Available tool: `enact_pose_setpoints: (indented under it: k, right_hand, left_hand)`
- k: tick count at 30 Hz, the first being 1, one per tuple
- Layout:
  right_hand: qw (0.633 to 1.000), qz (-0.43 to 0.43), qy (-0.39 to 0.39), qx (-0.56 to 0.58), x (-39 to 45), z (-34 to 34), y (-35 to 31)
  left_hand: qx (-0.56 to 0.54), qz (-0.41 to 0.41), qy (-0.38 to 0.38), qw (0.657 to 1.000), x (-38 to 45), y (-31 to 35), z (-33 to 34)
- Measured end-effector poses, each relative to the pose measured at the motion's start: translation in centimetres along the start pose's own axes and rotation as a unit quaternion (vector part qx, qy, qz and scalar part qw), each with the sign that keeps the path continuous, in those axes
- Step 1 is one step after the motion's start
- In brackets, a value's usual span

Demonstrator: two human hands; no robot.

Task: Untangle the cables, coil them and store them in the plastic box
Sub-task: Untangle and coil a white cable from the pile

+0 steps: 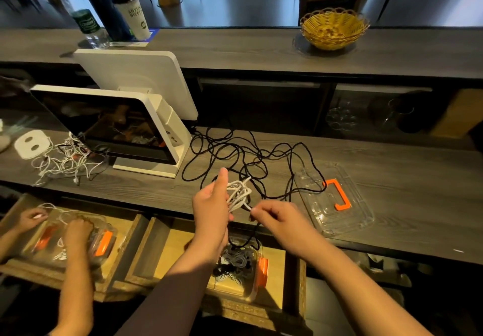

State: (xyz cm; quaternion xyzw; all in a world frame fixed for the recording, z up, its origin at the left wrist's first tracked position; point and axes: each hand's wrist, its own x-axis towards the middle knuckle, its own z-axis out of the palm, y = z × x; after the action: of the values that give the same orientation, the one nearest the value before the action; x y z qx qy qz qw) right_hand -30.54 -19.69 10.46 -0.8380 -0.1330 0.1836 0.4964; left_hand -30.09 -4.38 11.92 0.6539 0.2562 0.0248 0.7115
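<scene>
Both forearms are reaching up from the bottom of the frame toward a small bundle of white cable (239, 192) at centre. The left hand (211, 206) is gripping the bundle, thumb raised, its grip curled around the loops. The right hand (275, 216) is pinching the cable's free end between fingertips, its grip nearly pressed together. Just below them, a clear plastic box with orange latch (257, 270) is sitting in an open wooden drawer, holding coiled cables. Beyond the hands, a long tangled black cable (243, 152) is sprawling over the grey wood-grain table (392, 168), one strand lying across a clear plastic lid with orange handle (337, 194) at right. Risk, as I judge it: pulling the white end could tighten a knot, or loops could be slipping off the left hand and snagging the black strand hanging into the box.
</scene>
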Motion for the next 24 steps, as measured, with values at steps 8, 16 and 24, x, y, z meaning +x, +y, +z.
enact_pose_setpoints:
  k: [8, 16, 24]
  right_hand:
    - [0.990, -0.067, -0.024, -0.122, -0.1, 0.3, -2.1]
    - [0.989, -0.077, 0.062, -0.113, 0.0, -1.6, -1.2]
    - [0.990, -0.065, 0.105, -0.061, 1.0, -3.6, 0.9]
  left_hand:
    - [0.203, 0.204, 0.108, 0.952, 1.6, -1.4, 1.7]
    - [0.403, 0.201, -0.081, 0.889, 2.2, -1.1, 1.4]
    - [0.329, 0.042, -0.233, 0.914, 1.1, -0.3, 1.3]
